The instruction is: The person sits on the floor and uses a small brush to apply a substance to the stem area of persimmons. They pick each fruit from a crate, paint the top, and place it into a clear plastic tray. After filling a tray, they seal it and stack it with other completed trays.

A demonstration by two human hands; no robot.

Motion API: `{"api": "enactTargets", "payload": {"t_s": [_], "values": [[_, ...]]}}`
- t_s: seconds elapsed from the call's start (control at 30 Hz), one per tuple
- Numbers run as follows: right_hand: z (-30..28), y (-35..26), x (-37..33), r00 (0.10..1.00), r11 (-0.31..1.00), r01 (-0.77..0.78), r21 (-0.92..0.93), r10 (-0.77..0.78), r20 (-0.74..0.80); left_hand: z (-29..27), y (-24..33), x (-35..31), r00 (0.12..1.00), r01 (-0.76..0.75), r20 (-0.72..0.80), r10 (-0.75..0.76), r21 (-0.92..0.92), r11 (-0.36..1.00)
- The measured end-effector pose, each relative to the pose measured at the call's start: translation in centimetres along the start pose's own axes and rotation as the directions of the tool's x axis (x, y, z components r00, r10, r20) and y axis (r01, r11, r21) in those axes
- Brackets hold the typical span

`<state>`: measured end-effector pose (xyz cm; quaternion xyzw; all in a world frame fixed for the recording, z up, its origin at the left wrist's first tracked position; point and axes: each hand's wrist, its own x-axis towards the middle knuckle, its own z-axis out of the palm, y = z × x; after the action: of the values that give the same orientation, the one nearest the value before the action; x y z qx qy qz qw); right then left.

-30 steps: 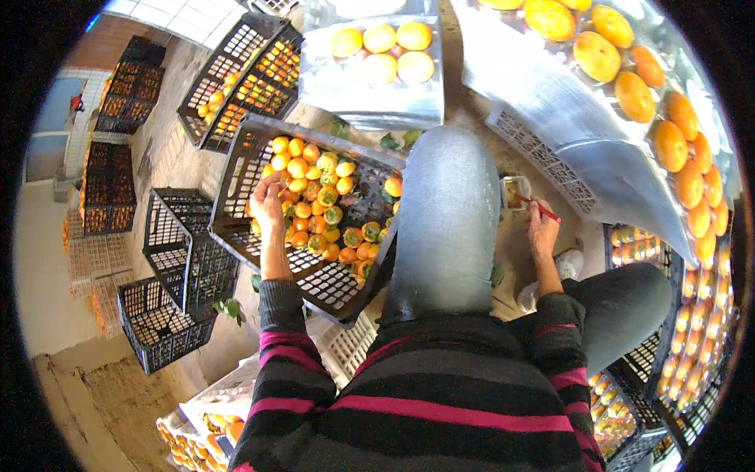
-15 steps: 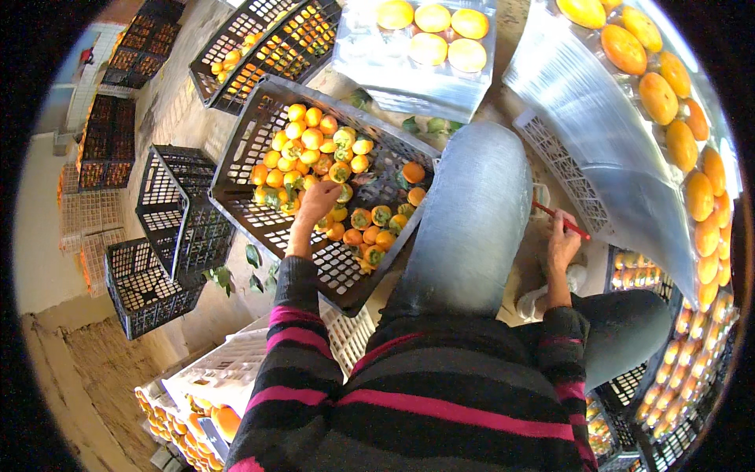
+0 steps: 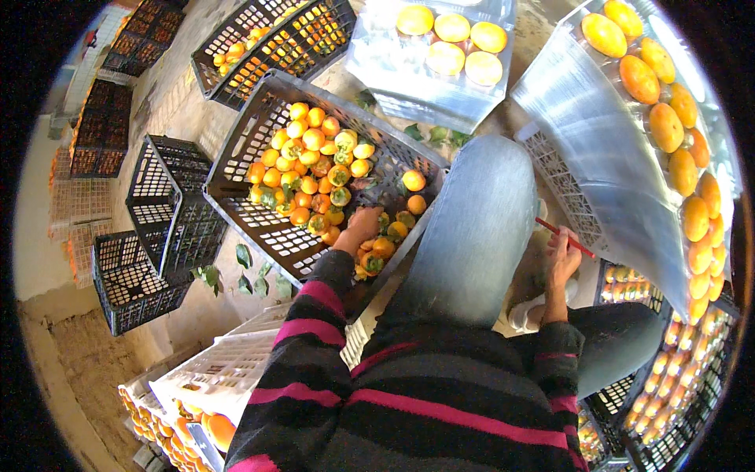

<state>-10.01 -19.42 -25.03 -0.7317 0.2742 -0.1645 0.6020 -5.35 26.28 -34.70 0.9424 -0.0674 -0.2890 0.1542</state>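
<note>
A tilted black plastic crate [image 3: 240, 206] lies in front of me, partly filled with orange persimmons [image 3: 312, 139], several with green calyxes. My left hand [image 3: 362, 226] is down inside it, fingers curled among the fruit near the crate's close side; what they hold, if anything, is hidden. One loose persimmon [image 3: 414, 180] rests toward the crate's right side. Beyond my raised knee, my right hand [image 3: 562, 253] is closed around a thin red tool [image 3: 580, 245], its kind too small to make out.
A clear-covered box of persimmons [image 3: 429, 102] stands ahead. On the right, a silvery sheet [image 3: 598, 149] slopes beneath a row of persimmons [image 3: 667, 127]. Black crates [image 3: 174, 208] stand on the left, and a white crate [image 3: 216, 362] is at lower left. Leaves [image 3: 244, 256] lie on the floor.
My left hand has moved right and closer to me, from the middle of the pile to the fruit near the crate's close side. My right hand still holds the red tool.
</note>
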Motion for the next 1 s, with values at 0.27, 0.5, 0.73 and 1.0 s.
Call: {"api": "enactTargets", "payload": {"t_s": [0.27, 0.5, 0.73, 1.0], "values": [[0.5, -1.4, -0.7, 0.999, 0.999, -0.047, 0.014, 0.047, -0.012, -1.4, 0.6, -0.5, 0.990, 0.102, -0.068, -0.123, -0.256, 0.961], [0.6, -0.9, -0.4, 0.999, 1.000, -0.030, 0.004, 0.030, -0.015, -5.8, 1.5, 0.2, 0.990, 0.011, -0.028, 0.138, -0.962, -0.272], [0.4, -0.8, -0.3, 0.998, 0.999, -0.054, -0.007, 0.054, -0.022, -8.3, 3.8, -1.4, 0.987, 0.032, -0.057, 0.149, -0.845, -0.534], [0.5, -1.4, -0.5, 0.999, 0.999, -0.043, 0.019, 0.044, -0.004, -8.4, 4.0, -1.4, 0.990, 0.005, -0.078, 0.120, -0.819, -0.574]]}}
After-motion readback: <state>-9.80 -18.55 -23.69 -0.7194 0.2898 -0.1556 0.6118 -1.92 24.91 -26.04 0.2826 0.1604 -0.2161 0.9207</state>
